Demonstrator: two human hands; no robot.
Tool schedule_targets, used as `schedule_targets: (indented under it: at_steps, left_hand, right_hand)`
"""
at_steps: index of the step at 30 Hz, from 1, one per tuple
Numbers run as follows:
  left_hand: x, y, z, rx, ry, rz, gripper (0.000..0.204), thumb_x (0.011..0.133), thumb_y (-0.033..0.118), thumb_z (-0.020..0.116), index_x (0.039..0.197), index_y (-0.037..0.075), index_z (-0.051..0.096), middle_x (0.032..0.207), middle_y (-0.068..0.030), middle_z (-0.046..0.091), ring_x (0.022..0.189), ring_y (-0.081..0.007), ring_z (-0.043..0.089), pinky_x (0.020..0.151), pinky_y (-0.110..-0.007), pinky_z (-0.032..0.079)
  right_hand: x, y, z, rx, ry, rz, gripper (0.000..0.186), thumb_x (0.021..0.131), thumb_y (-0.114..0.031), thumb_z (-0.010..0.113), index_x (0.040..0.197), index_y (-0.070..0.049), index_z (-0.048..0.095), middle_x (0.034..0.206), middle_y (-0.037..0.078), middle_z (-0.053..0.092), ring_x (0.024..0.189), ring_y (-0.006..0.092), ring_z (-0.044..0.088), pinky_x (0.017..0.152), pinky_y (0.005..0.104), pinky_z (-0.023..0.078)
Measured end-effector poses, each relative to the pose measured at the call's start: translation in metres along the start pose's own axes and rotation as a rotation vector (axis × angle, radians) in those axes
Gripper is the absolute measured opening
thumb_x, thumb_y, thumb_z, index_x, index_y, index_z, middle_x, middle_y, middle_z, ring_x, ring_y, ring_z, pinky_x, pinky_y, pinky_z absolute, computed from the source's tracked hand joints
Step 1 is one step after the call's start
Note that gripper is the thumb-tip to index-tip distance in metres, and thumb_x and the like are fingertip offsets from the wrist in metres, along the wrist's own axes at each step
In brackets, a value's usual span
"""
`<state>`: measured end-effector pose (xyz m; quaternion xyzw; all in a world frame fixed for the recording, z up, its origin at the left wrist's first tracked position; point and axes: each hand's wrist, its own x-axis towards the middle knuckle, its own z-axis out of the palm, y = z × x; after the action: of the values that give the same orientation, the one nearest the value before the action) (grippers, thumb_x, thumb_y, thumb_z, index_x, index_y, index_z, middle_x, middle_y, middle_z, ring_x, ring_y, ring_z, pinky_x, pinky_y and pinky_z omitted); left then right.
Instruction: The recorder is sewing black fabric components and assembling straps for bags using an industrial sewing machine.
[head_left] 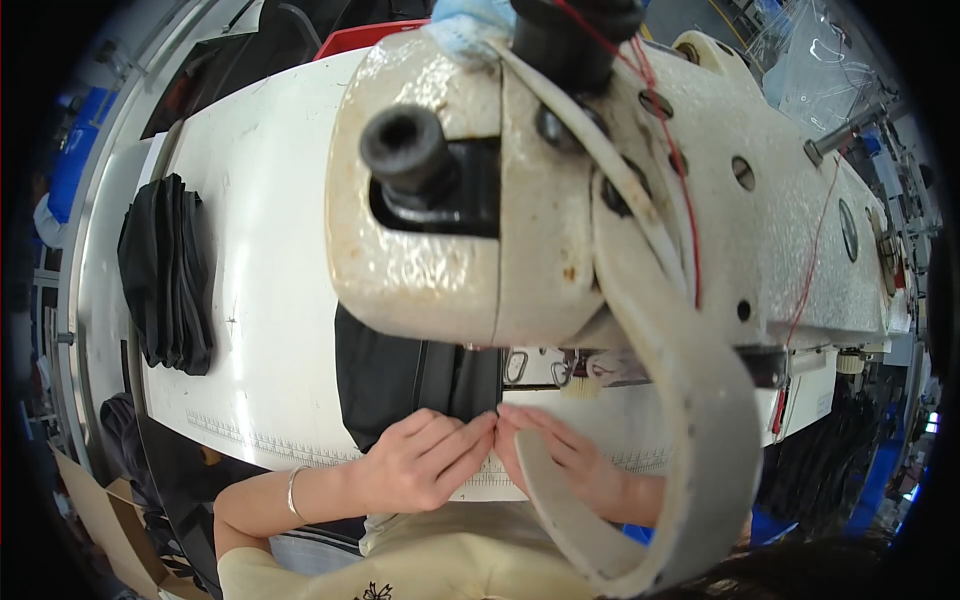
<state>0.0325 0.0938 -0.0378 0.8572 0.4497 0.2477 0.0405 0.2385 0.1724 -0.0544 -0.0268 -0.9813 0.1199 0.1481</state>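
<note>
A piece of black fabric (385,385) lies on the white table under the head of a sewing machine (420,285). At its near right corner, my left hand (425,462) is closed, thumb and fingers pinching the edge. Fingertip to fingertip with it, my right hand (575,472) is also closed at that same corner. A curved cream guard arm (705,420) of the machine passes in front of part of my right hand. The machine head hides the far part of the fabric and the needle area.
A stack of folded black fabric pieces (168,275) rests at the table's left edge. Printed ruler marks run along the near edge of the white table (270,200). Red thread (683,185) hangs over the machine. An open cardboard box (100,515) stands at lower left.
</note>
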Motion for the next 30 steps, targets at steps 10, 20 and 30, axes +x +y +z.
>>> schedule_targets:
  at_steps: [10,20,30]
  left_hand:
    - [0.002,-0.056,0.025,0.090,0.002,-0.041,0.024,0.062,0.001,0.060,0.085,-0.001,0.064,0.088,-0.0130,0.062,0.082,-0.0243,0.060,0.067,-0.034,0.050]
    - [-0.007,-0.049,0.027,-0.221,0.072,-0.382,0.027,0.060,-0.002,0.061,0.086,0.001,0.065,0.093,-0.0141,0.061,0.085,-0.0301,0.060,0.074,-0.042,0.049]
    - [0.011,-0.041,0.008,-0.083,0.103,-0.236,0.035,0.059,0.000,0.064,0.094,0.004,0.067,0.097,-0.0113,0.062,0.086,-0.0276,0.060,0.074,-0.039,0.049]
  right_hand:
    - [0.018,0.052,0.036,0.248,0.298,0.293,0.025,0.067,-0.018,0.066,0.089,-0.006,0.062,0.088,0.006,0.059,0.082,0.0209,0.059,0.064,0.0349,0.048]
    - [0.015,0.051,0.056,0.066,0.250,0.160,0.010,0.066,-0.009,0.057,0.069,0.000,0.058,0.081,0.013,0.054,0.064,0.0270,0.056,0.052,0.0388,0.046]
    - [0.024,0.055,0.030,0.111,0.509,0.074,0.012,0.063,-0.012,0.056,0.068,-0.001,0.058,0.087,0.013,0.057,0.077,0.0264,0.055,0.060,0.0387,0.045]
